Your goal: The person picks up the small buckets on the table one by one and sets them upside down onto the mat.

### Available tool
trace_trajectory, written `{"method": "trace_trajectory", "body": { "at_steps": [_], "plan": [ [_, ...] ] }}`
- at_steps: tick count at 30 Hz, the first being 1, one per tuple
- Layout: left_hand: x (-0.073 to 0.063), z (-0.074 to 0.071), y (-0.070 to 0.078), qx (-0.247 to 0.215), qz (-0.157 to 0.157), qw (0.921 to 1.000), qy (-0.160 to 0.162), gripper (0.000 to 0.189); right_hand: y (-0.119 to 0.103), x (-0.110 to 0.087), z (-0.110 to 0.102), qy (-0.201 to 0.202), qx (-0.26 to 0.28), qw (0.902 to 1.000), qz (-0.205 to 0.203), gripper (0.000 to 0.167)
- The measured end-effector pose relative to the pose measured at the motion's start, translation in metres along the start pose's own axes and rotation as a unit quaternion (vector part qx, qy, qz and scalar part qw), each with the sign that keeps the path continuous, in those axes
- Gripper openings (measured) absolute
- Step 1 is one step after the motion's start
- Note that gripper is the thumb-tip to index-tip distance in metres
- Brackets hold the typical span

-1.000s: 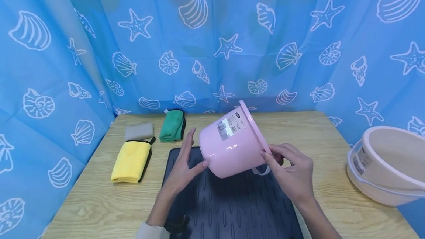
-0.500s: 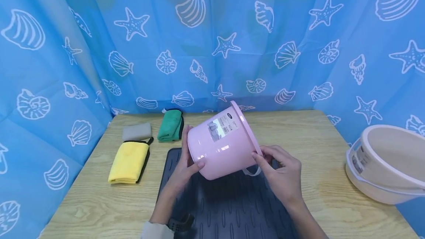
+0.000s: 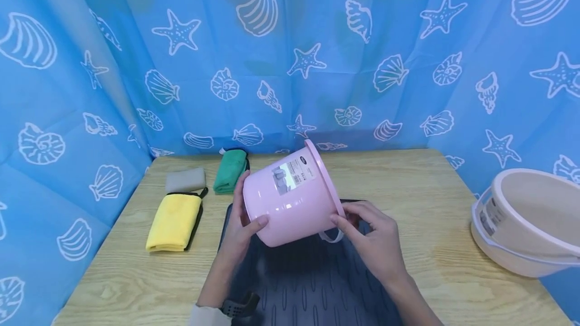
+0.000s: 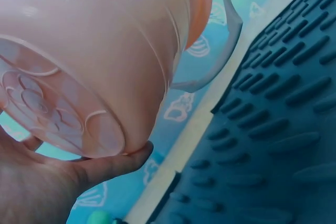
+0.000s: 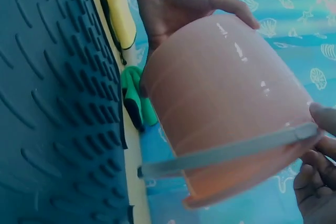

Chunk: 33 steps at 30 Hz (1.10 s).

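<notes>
A pink plastic bucket with a paper label is tilted on its side above the dark ridged mat, its mouth facing right. My left hand holds it around the base, thumb on the near side and fingers behind. In the left wrist view the thumb lies along the bottom edge. At the rim, my right hand pinches the bucket between thumb and fingers. The pale handle hangs loose below the rim. The far-side fingers of the left hand are partly hidden by the bucket.
On the left of the wooden table lie a yellow cloth, a green cloth and a grey folded piece. A beige bucket stands at the right edge. Blue shell-patterned curtains enclose the table.
My left hand, apart from the bucket a second ago, has come to grip its base. The bucket and right hand have moved left.
</notes>
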<state>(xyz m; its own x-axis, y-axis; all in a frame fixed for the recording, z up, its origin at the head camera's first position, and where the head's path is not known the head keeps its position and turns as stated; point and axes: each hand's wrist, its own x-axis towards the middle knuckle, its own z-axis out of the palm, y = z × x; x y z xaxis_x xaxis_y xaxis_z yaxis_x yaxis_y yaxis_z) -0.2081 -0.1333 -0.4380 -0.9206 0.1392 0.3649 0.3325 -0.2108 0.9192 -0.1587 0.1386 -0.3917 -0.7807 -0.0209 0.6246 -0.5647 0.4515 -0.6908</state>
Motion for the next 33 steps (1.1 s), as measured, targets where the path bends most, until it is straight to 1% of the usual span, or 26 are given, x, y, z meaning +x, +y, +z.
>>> {"method": "trace_trajectory", "body": {
  "at_steps": [4, 7, 10, 14, 17, 20, 26, 28, 33],
  "plan": [
    [-0.003, -0.009, 0.008, 0.004, -0.005, 1.0, -0.002, 0.093, -0.003, 0.0, -0.007, -0.045, -0.021, 0.9985, -0.021, 0.028],
    [-0.005, -0.017, 0.017, 0.008, -0.01, 0.9999, -0.004, 0.092, -0.006, -0.002, -0.014, -0.071, -0.064, 0.9948, -0.035, 0.031],
    [-0.009, -0.026, 0.027, 0.016, -0.009, 0.9998, 0.0, 0.093, -0.007, -0.005, -0.021, -0.094, -0.104, 0.989, -0.047, 0.031],
    [-0.013, -0.036, 0.037, 0.044, -0.007, 0.999, 0.005, 0.095, -0.003, -0.009, -0.029, -0.116, -0.134, 0.981, -0.08, 0.029],
    [-0.017, -0.041, 0.043, 0.067, -0.01, 0.9977, 0.006, 0.097, 0.004, -0.013, -0.034, -0.124, -0.144, 0.9759, -0.108, 0.03],
    [-0.021, -0.046, 0.047, 0.075, -0.011, 0.9971, 0.011, 0.098, 0.009, -0.018, -0.039, -0.133, -0.153, 0.9716, -0.122, 0.031],
    [-0.024, -0.052, 0.055, 0.093, -0.004, 0.9954, 0.02, 0.1, 0.017, -0.028, -0.048, -0.153, -0.186, 0.9638, -0.114, 0.028],
    [-0.025, -0.053, 0.058, 0.094, -0.008, 0.9952, 0.026, 0.099, 0.019, -0.032, -0.05, -0.158, -0.199, 0.9609, -0.109, 0.028],
    [-0.028, -0.06, 0.066, 0.099, -0.018, 0.9942, 0.038, 0.098, 0.024, -0.041, -0.054, -0.167, -0.219, 0.955, -0.112, 0.029]
  ]
}}
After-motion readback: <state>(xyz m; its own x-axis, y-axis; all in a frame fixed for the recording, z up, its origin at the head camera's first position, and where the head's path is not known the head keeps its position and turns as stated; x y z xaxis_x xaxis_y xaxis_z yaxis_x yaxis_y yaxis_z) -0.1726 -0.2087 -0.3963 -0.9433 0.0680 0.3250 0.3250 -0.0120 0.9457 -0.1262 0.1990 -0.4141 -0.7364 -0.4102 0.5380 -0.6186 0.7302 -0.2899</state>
